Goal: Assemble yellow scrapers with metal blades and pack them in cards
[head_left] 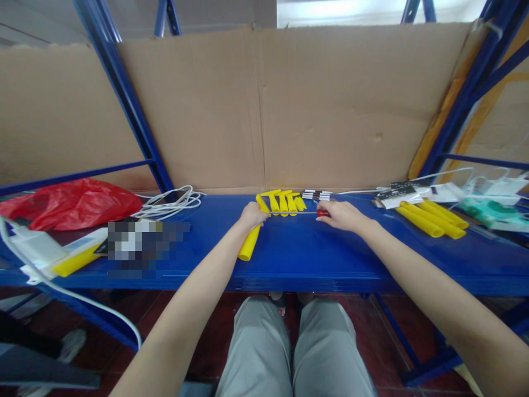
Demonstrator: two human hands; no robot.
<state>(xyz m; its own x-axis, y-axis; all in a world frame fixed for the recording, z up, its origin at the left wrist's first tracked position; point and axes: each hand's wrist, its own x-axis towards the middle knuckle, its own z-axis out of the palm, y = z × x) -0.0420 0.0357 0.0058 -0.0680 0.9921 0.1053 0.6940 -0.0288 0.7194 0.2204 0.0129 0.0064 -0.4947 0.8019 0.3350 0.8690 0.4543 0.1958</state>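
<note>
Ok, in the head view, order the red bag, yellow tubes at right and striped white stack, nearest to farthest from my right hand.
1. Striped white stack, just beyond your right hand.
2. Yellow tubes, on the right.
3. Red bag, far left.

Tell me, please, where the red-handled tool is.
In the head view, the tool is in the right hand, its shaft pointing left towards a yellow tube.
</note>
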